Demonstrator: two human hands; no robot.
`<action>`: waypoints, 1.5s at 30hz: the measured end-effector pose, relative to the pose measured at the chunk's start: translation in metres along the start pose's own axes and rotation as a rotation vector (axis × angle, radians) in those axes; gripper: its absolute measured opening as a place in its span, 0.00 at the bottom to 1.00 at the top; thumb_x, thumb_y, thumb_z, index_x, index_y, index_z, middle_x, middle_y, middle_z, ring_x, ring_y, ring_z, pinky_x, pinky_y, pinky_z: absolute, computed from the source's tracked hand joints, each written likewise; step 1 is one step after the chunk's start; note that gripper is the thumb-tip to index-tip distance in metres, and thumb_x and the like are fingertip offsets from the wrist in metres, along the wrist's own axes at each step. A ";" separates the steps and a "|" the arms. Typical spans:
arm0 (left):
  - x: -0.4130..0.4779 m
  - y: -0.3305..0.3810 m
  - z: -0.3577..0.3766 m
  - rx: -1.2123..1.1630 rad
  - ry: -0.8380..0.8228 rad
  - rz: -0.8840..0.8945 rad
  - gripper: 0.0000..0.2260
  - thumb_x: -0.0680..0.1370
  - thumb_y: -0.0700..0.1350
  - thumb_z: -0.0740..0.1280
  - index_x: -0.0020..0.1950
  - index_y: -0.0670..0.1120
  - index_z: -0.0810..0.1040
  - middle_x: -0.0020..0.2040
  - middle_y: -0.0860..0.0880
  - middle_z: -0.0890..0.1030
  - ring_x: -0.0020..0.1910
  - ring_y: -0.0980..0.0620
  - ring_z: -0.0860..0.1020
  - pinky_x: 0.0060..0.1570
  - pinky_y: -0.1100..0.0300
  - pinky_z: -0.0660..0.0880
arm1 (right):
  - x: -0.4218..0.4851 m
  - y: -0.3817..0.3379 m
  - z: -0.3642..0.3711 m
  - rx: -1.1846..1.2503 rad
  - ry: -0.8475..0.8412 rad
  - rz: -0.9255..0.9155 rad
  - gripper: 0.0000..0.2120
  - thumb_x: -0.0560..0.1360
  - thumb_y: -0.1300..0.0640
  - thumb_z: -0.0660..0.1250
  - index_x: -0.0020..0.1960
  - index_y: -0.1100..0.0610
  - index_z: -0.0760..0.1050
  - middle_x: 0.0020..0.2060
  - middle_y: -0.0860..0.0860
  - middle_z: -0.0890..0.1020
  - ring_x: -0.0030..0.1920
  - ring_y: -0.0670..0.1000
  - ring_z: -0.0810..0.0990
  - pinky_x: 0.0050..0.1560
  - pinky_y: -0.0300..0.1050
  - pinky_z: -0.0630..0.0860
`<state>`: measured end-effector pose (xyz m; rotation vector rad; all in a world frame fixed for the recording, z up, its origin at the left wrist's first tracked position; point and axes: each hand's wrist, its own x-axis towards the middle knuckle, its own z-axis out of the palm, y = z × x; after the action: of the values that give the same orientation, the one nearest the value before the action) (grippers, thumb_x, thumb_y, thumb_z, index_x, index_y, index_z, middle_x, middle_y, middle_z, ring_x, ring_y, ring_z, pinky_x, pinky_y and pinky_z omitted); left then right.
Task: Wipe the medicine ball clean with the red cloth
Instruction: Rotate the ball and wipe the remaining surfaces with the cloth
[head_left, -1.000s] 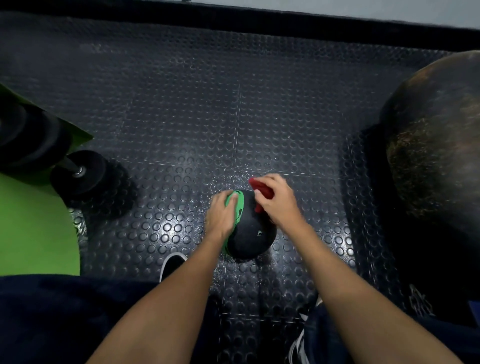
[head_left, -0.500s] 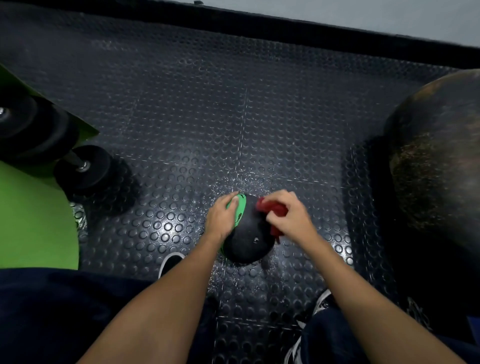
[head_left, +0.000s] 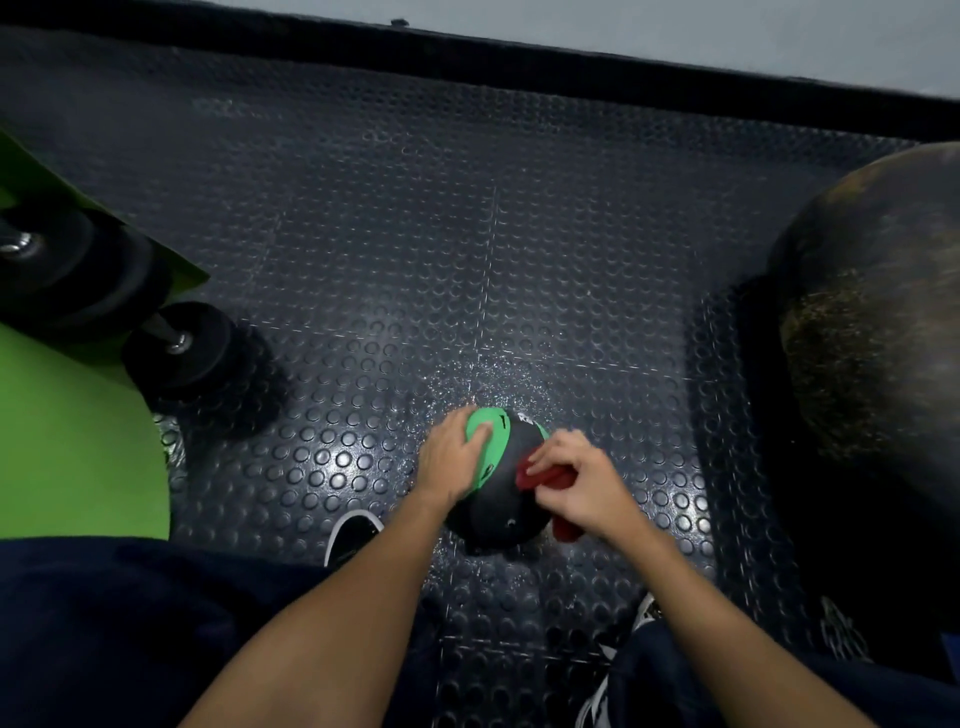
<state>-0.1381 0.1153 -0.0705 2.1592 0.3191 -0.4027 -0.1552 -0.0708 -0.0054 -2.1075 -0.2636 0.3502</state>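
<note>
Head view, left to right. Far left: green mat (head_left: 67, 431) with a black dumbbell (head_left: 179, 345) lying partly on its edge, one end on the studded rubber floor (head_left: 415, 234). Lower left: dark trouser leg (head_left: 130, 623) and toe of a black shoe (head_left: 353, 535) with white sole edge. Centre, low in frame: medicine ball (head_left: 493, 512), black with a green panel on its upper left, resting on the floor amid a patch of fine bright specks or droplets. Left hand (head_left: 449, 460) laid flat on the green panel, fingers spread over the curve, palm touching the ball; no closed grip, a steadying press only. Just right of that: red cloth (head_left: 545, 478) bunched against the ball's upper right side, a loose tail hanging lower down (head_left: 566, 530) beside the ball. Right hand (head_left: 582, 483) with fingers curled and pinching the red cloth, cloth in contact with the black surface. Both bare forearms reaching in from the bottom edge. Lower right: second shoe (head_left: 644, 613), partly hidden by the right leg. Far right: large dark ball (head_left: 878, 332), scuffed and mottled brown, well apart from the medicine ball. Top edge: black border strip (head_left: 519, 62), pale floor beyond.
</note>
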 end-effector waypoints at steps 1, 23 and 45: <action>-0.009 0.000 0.002 -0.005 0.029 0.007 0.27 0.79 0.60 0.53 0.74 0.49 0.69 0.71 0.51 0.73 0.69 0.51 0.70 0.72 0.41 0.63 | 0.002 -0.001 -0.007 0.048 0.096 0.062 0.06 0.62 0.64 0.71 0.38 0.55 0.80 0.41 0.48 0.79 0.49 0.49 0.76 0.52 0.41 0.70; -0.062 0.001 0.024 0.049 0.137 -0.395 0.26 0.83 0.62 0.47 0.76 0.52 0.65 0.77 0.46 0.66 0.75 0.39 0.64 0.72 0.31 0.57 | -0.073 -0.008 0.000 0.083 0.349 0.308 0.12 0.71 0.66 0.70 0.51 0.53 0.82 0.48 0.50 0.79 0.49 0.46 0.78 0.48 0.34 0.74; -0.057 -0.001 0.010 0.005 0.099 -0.380 0.24 0.83 0.62 0.51 0.77 0.55 0.66 0.78 0.51 0.66 0.74 0.41 0.65 0.72 0.37 0.62 | -0.024 -0.043 0.054 -0.332 0.122 0.086 0.14 0.73 0.59 0.69 0.58 0.52 0.79 0.49 0.45 0.73 0.52 0.46 0.68 0.57 0.37 0.65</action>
<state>-0.1920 0.1027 -0.0544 2.1260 0.7912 -0.5081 -0.1980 -0.0137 0.0072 -2.4626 -0.1674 0.2392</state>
